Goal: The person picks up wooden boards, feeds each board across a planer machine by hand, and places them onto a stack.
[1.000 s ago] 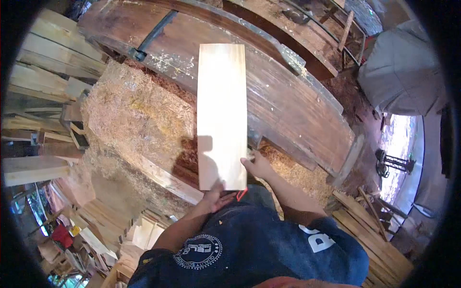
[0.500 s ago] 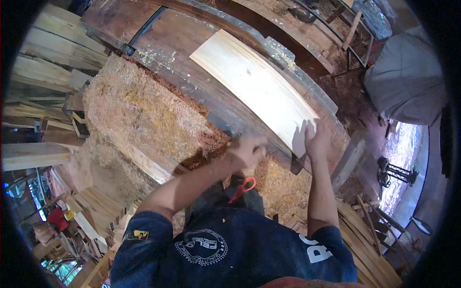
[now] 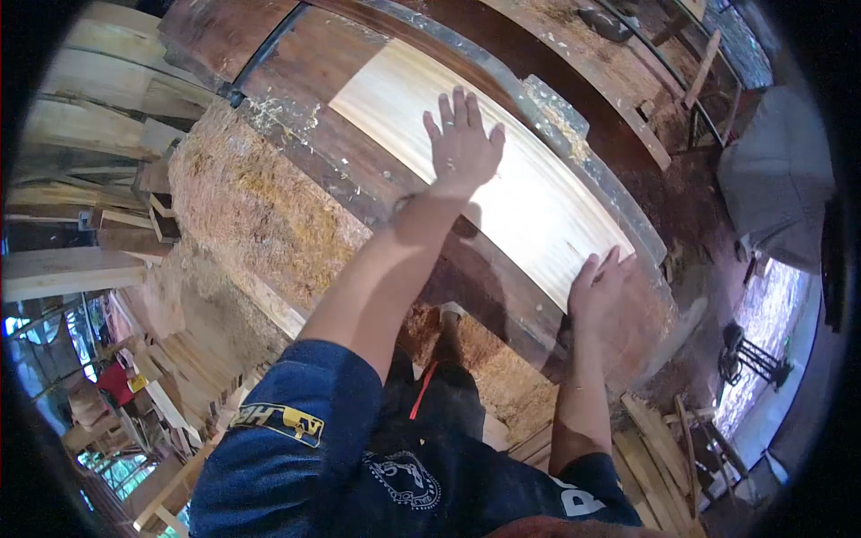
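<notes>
A pale, wide wooden board (image 3: 529, 211) lies flat on the brown machine table (image 3: 332, 54), its long side running along a raised fence (image 3: 502, 81). My left hand (image 3: 466, 148) rests palm down on the board's upper middle, fingers spread. At the near right end of the board is my right hand (image 3: 599, 291), fingers stretched out over the end edge; its thumb is apart from the fingers. A dark slot (image 3: 269, 49) crosses the table beyond the board's far left end.
Sawdust and shavings (image 3: 260, 197) are heaped beside the table on the left. Stacked planks (image 3: 117, 81) stand at far left, with more boards (image 3: 659, 457) at lower right. A grey cover (image 3: 776, 179) drapes something at right.
My left hand has moved from near my body up onto the board and spread out. The board has shifted slightly toward the far left, with my right hand staying at its end.
</notes>
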Tool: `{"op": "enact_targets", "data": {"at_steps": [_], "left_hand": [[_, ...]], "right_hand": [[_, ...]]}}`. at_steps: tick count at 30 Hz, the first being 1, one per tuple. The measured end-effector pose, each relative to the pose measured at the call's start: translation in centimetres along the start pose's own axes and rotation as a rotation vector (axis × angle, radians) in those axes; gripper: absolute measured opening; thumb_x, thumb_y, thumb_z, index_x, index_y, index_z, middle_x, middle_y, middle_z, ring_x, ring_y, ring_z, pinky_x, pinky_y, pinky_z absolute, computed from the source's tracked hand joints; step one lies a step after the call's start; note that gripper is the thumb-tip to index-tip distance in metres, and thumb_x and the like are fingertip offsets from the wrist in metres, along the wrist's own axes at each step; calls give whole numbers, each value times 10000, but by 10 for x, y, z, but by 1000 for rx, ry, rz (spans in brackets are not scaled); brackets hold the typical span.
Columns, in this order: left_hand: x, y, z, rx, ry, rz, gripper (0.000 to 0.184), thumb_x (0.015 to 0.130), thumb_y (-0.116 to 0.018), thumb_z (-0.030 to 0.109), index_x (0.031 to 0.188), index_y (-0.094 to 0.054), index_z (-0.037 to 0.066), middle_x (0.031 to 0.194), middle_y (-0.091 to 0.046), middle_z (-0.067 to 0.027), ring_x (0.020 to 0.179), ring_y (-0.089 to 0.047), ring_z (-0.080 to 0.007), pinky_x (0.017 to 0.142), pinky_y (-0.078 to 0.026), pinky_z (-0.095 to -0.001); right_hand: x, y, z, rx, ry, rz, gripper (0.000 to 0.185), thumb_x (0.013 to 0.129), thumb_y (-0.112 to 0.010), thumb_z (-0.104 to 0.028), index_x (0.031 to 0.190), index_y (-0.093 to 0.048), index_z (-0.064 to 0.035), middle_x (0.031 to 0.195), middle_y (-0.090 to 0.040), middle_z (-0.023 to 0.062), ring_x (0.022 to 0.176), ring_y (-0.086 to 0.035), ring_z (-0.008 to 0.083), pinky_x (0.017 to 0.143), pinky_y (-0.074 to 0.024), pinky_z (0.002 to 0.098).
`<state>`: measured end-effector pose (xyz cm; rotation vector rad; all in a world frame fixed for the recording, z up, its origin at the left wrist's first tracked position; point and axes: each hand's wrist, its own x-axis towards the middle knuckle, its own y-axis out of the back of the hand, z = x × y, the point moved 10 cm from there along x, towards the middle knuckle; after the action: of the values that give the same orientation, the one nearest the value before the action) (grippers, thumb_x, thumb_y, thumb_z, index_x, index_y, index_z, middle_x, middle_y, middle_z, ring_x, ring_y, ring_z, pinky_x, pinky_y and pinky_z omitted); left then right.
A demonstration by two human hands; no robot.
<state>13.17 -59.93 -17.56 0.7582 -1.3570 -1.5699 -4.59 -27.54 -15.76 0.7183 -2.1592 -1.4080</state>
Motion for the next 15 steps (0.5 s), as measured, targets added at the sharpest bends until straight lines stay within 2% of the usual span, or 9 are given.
{"op": "enact_targets", "data": {"at_steps": [1,4,5,8,9,12,13,15], "left_hand": [[16,-1,-15,55,27,-32,779,1053,-355,536,1620,-262,9,1709,-220,-165,1575,-191,-381,1251,-115,-627],[53,4,-56,61,21,-64,771,1055,-348,542,1628,-257,34,1716,-212,-140,1585,-179,-351,1255,-116,-622],[62,3,-69,79,37,-97,768,1060,-318,552,1640,-237,55,1729,-184,-111,1595,-152,-326,1262,-105,-616],[78,2,-89,124,18,-81,769,1063,-298,557,1650,-211,68,1738,-153,-99,1601,-129,-314,1270,-86,-605],[80,5,-90,111,37,-137,771,1064,-284,561,1657,-190,78,1743,-135,-86,1604,-119,-302,1277,-74,-587],[81,5,-94,90,49,-119,764,1064,-292,556,1656,-199,82,1742,-142,-86,1606,-115,-295,1281,-65,-575],[82,10,-96,57,58,-124,757,1064,-294,552,1651,-220,80,1739,-154,-91,1604,-121,-304,1279,-76,-577],[92,11,-113,78,52,-86,749,1066,-301,544,1646,-234,76,1734,-169,-96,1600,-134,-314,1278,-92,-582]], "right_hand": [[9,-11,-11,87,-26,-13,579,1038,-544,-261,1462,-469,127,1621,-189,415,1526,-219,525,1242,-225,517],[15,-36,-53,-2,-4,-53,580,1034,-541,-263,1477,-468,105,1621,-175,421,1537,-199,516,1246,-199,553],[20,-40,-70,-34,123,-76,550,1030,-540,-256,1456,-498,89,1613,-228,394,1533,-224,504,1245,-205,552],[27,-48,-120,-107,492,-126,471,1019,-537,-237,1395,-589,42,1590,-388,313,1522,-300,465,1241,-223,551],[36,-49,-121,45,525,-141,405,1010,-546,-199,1337,-640,20,1517,-513,269,1476,-398,455,1221,-275,545],[46,-44,-137,179,632,-123,405,989,-559,-203,1283,-672,51,1462,-572,257,1434,-468,434,1235,-250,545],[47,-42,-144,177,654,-103,406,996,-539,-215,1266,-681,54,1426,-601,260,1402,-497,457,1196,-316,547],[54,-45,-162,204,635,-165,408,1000,-531,-218,1257,-682,59,1411,-605,277,1389,-504,475,1155,-366,543]]}}
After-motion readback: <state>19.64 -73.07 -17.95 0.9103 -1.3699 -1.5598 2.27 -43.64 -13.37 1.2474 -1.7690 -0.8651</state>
